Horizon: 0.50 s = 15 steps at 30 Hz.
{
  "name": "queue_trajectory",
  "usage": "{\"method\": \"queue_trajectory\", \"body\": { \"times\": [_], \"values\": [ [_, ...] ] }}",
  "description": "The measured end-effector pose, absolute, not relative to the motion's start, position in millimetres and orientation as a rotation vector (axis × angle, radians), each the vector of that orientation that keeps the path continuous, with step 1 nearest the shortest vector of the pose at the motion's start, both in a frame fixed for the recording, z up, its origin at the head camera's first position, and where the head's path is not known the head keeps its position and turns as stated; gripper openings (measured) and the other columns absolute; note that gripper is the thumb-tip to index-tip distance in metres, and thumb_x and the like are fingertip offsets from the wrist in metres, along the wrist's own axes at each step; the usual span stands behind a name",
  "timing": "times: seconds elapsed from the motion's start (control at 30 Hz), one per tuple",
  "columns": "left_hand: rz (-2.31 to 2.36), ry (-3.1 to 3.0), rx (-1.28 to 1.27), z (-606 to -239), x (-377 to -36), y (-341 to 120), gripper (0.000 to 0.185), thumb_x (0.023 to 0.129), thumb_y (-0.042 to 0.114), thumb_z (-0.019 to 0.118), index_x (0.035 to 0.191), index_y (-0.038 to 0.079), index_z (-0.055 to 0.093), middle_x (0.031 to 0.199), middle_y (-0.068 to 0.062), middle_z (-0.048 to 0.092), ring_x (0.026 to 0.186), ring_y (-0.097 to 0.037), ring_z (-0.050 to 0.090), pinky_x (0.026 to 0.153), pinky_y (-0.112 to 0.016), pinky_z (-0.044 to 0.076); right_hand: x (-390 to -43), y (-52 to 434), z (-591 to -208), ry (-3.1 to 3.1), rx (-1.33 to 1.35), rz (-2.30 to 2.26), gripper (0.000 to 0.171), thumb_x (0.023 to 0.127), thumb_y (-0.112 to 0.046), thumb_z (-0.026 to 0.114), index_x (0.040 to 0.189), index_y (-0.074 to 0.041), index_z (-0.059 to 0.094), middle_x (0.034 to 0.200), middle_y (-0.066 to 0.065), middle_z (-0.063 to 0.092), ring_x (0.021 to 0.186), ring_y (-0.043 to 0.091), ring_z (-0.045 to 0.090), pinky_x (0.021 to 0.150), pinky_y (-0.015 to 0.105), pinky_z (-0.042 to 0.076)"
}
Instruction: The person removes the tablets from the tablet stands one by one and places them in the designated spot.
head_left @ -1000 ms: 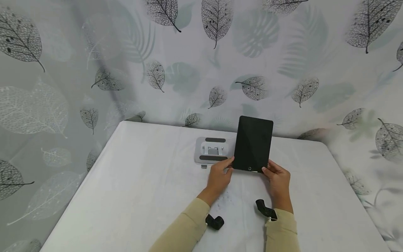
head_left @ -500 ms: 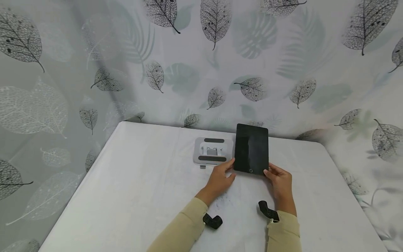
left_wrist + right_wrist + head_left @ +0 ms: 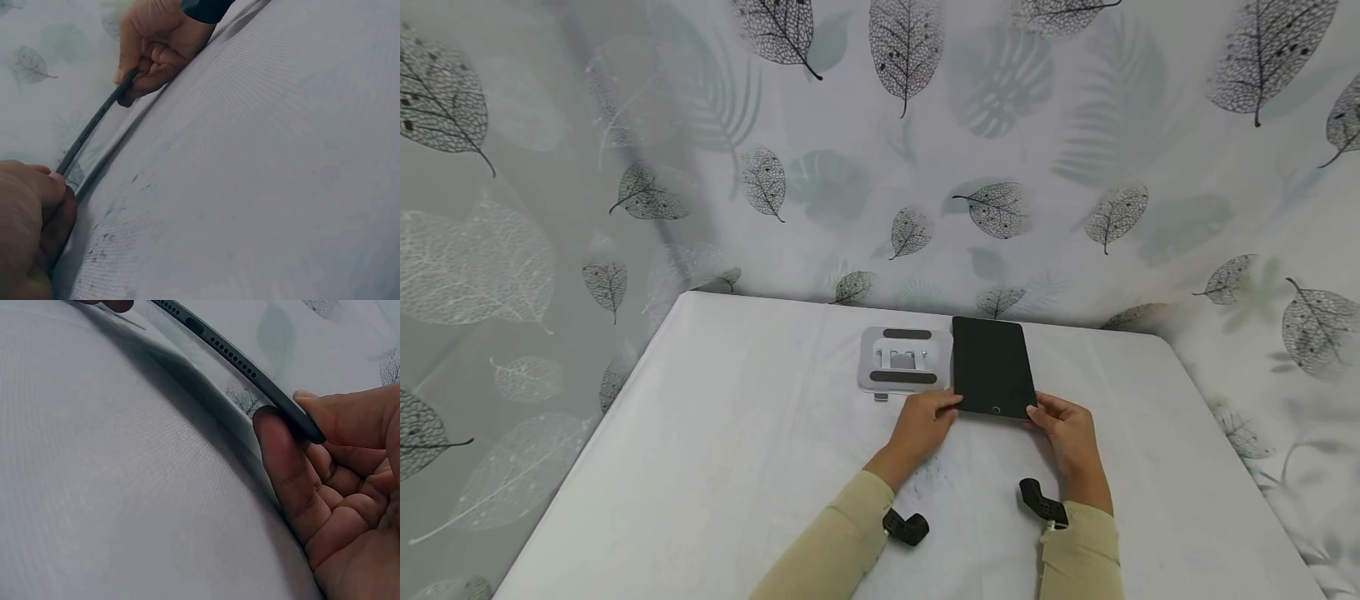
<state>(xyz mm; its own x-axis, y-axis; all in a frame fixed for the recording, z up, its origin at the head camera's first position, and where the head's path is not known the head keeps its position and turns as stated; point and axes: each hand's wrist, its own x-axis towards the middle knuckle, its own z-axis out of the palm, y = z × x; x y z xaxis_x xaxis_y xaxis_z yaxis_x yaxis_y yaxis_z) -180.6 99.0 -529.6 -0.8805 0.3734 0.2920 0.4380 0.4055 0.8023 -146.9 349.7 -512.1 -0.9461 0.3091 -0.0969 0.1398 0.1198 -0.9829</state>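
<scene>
A black tablet with a round home button lies between both hands, its screen facing up. My left hand pinches its lower left corner with thumb and fingers. At the lower right corner, my right hand grips it, thumb on top and fingers beneath. The right wrist view shows the tablet's bottom edge with a port and speaker holes, held off the white cloth. Just left of the tablet, a folded silver-grey stand with two dark pads lies flat on the table.
The table is covered in white cloth and meets a leaf-patterned curtain at its back edge. Each wrist wears a black camera mount, one at the left cuff and one at the right.
The tablet has tilted back and come down, from standing steeply to lying nearly flat beside the stand. Both hands have kept their hold at its lower corners.
</scene>
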Motion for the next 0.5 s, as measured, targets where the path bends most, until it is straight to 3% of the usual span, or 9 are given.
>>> {"method": "queue_trajectory", "body": {
  "times": [0.5],
  "values": [
    [-1.395,-2.568,-0.764,-532.0,-179.4,102.4,0.024,0.095,0.009,0.071,0.117,0.013,0.078,0.13,-0.012,0.071,0.123,-0.021,0.068,0.1,-0.028,0.056,-150.5,351.8,-510.4,-2.279,-0.561,1.991,0.046,0.097,0.002,0.063,0.14,0.016,0.051,0.091,-0.017,0.07,0.077,-0.004,0.068,0.073,0.016,0.06]
  ]
}}
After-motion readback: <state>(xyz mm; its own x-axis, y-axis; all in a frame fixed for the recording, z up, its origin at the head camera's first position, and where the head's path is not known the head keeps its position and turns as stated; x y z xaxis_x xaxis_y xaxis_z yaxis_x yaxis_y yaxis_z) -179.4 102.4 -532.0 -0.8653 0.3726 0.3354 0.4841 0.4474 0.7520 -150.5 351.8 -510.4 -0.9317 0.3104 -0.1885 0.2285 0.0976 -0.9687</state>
